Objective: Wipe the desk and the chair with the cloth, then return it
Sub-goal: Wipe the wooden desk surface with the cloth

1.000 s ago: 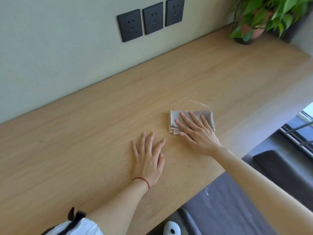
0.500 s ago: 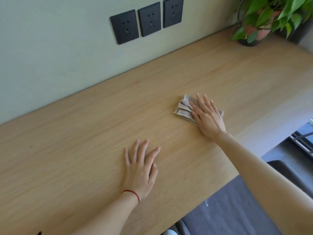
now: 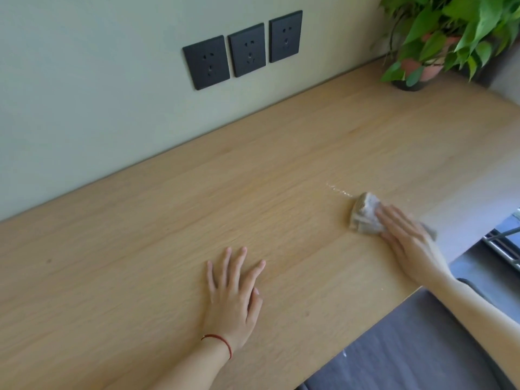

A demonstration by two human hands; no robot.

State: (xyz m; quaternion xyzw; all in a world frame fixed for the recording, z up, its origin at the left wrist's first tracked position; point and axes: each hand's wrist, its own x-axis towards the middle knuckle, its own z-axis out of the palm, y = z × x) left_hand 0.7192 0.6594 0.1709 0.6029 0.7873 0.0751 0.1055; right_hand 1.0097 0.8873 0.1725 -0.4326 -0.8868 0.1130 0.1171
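A folded grey-beige cloth (image 3: pixel 364 213) lies on the light wooden desk (image 3: pixel 168 220) toward its right side. My right hand (image 3: pixel 408 237) presses flat on the cloth, fingers stretched over its right half. A thin wet streak (image 3: pixel 337 190) shows on the wood just left of and beyond the cloth. My left hand (image 3: pixel 233 294) rests flat on the desk near the front edge, fingers spread, holding nothing, a red string around its wrist. The dark grey chair (image 3: pixel 408 347) sits below the desk's front edge at the lower right.
A potted green plant (image 3: pixel 439 38) stands at the desk's far right corner. Three black wall sockets (image 3: pixel 242 49) sit on the pale wall behind the desk. A window rail (image 3: pixel 503 246) shows past the right edge.
My right hand slid the cloth from mid-desk away and to the right, then back toward the front right edge; the cloth is more bunched. My left hand stayed flat in place.
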